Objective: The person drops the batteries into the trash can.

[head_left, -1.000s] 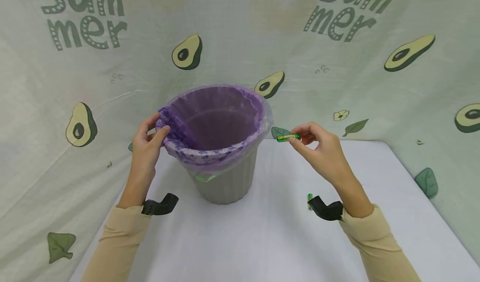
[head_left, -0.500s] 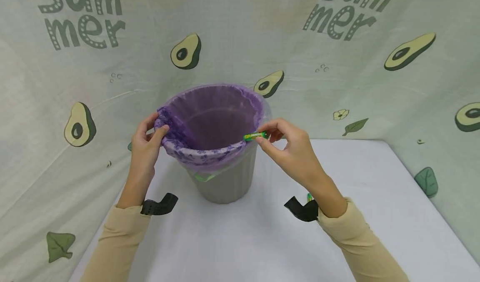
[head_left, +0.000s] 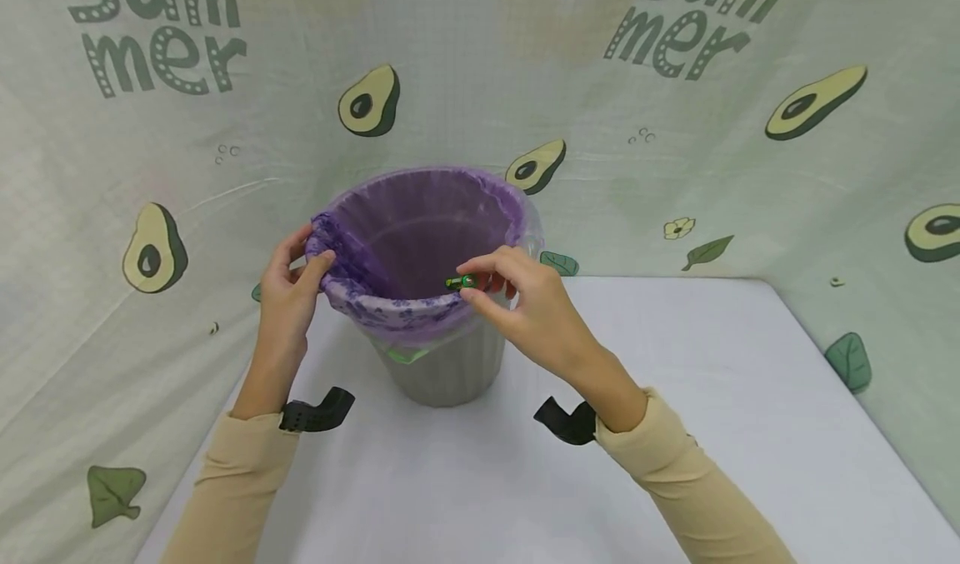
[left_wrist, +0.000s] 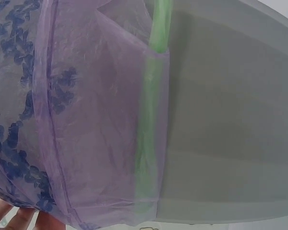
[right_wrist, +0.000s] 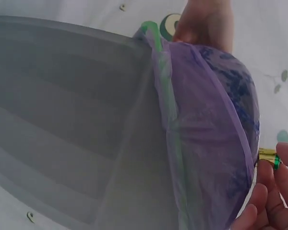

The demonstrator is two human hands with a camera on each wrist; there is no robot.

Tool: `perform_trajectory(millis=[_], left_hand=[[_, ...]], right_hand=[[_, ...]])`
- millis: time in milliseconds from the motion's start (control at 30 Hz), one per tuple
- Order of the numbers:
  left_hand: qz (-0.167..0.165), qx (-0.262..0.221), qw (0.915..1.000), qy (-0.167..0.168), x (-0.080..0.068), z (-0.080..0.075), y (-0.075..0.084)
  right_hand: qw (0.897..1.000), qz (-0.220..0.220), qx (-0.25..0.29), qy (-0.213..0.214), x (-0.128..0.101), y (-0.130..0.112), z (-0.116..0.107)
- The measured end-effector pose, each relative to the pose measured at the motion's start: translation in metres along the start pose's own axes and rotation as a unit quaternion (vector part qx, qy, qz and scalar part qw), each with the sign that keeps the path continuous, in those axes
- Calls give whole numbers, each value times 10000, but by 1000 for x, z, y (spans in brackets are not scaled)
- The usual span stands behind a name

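Battery (head_left: 461, 282) pinched in right hand (head_left: 525, 310) fingertips, now carried from beside the bin (head_left: 450, 364) to just over the near rim, above the liner (head_left: 420, 239). Left hand (head_left: 296, 297) still gripping liner edge at rim. Poised for dropping in.

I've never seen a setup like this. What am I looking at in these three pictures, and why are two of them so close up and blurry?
There is no machine here: a person works with two bare hands. The wide picture comes from a camera worn on the head; the two close ones come from black cameras strapped to each wrist, so they see the bin from very near. On the white table stands a grey ribbed plastic bin lined with a purple flowered plastic bag. The left hand holds the bag's folded edge at the rim. The right hand pinches a small green battery over the bin's opening; its tip also shows in the right wrist view. Behind hangs an avocado-print cloth.
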State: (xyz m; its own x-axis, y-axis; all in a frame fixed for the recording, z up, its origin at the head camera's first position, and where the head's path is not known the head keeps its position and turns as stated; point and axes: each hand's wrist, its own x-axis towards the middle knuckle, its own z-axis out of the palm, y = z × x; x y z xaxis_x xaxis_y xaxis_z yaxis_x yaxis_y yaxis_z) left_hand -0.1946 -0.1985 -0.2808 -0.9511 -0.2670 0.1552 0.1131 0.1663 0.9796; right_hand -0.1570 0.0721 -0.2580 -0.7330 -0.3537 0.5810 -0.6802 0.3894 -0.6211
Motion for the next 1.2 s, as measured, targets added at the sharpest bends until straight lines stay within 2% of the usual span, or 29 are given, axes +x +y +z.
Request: perform_trajectory(millis=[133, 333, 567, 933, 1200], left_hand=[[41, -74, 10000, 19, 0, 1, 0], [55, -131, 9999, 38, -1, 2, -1], [102, -172, 9998, 62, -1, 3, 0], [149, -263, 9995, 63, -1, 4, 1], [174, -197, 9996, 126, -1, 4, 0]], right_hand=[[9999, -98, 30, -35, 0, -2, 3], [9995, -273, -75, 159, -3, 0, 1], [9993, -145, -124, 315, -14, 10, -9], [9941, 854, -448, 504, -51, 54, -32], [9775, 1881, -878, 375, -87, 85, -51]])
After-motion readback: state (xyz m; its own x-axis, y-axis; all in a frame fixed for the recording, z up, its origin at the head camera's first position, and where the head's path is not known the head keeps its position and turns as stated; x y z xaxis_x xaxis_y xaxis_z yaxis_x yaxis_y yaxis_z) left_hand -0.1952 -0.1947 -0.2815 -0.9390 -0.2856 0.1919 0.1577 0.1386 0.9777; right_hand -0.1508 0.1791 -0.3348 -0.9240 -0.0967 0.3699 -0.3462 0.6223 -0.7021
